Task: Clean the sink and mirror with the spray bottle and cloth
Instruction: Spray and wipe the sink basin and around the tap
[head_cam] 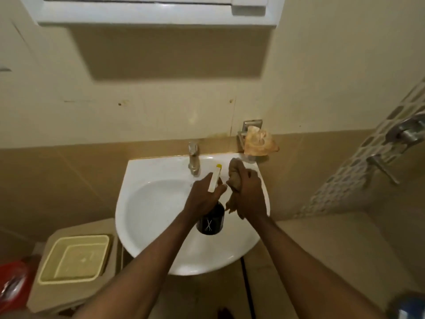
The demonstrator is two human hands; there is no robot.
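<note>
A white sink (147, 203) hangs on the tiled wall with a metal tap (193, 158) at its back. Over the basin my left hand (203, 195) grips the neck of a black spray bottle (211, 223) with a white head and yellow nozzle tip. Beside it, to the right, my right hand (249, 195) holds a bunched brown cloth (234, 170) above the sink's right rim. The underside of a white mirror cabinet (156, 12) shows at the top; the mirror face itself is out of sight.
A wall holder with a crumpled orange cloth (259, 140) sits just right of the sink. A beige lidded bin (76, 259) stands at lower left, with a red object (13, 282) beside it. Shower fittings (407, 132) stick out from the mosaic wall at right.
</note>
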